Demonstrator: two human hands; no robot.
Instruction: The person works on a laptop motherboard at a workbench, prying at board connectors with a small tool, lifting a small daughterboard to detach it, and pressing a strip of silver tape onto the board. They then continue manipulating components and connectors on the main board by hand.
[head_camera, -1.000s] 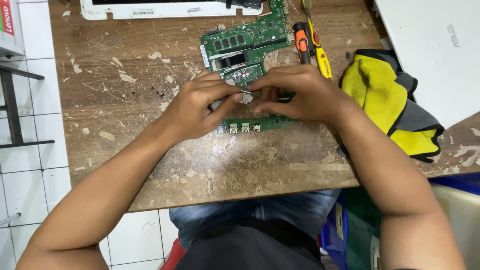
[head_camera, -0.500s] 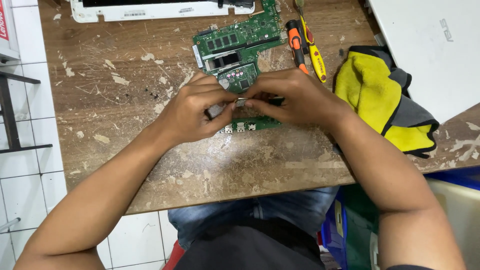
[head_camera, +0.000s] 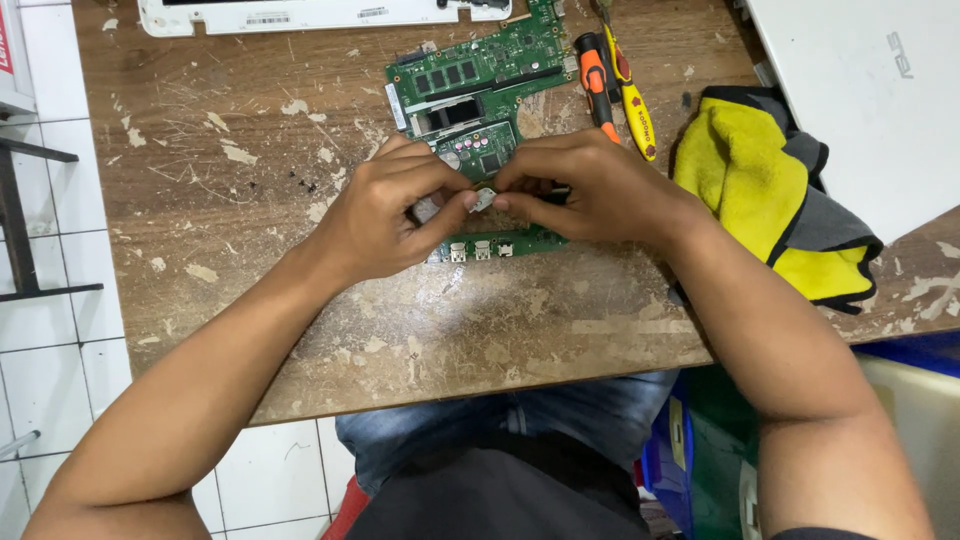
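Both hands meet over a green board (head_camera: 470, 110) that lies flat on the brown counter (head_camera: 250, 200). The left hand (head_camera: 385, 215) and the right hand (head_camera: 590, 190) pinch one small silver part (head_camera: 483, 198) between them. The left thumb and fingers are closed on its left side, and the right fingertips are closed on its right side. So each grip is clamped on the part. The part sits just above the lower half of the board, near the row of little ports at the board's edge.

An orange screwdriver (head_camera: 597, 85) and a yellow tool (head_camera: 630, 95) lie side by side on the counter, just past the right hand. A yellow and grey cloth (head_camera: 770, 190) lies crumpled to the right of them, close to the right wrist. A flat white case (head_camera: 870, 100) rests at the far right corner. A long white cover (head_camera: 300, 15) lies along the top edge of the counter. The counter is scratched and has pale chips all over it.
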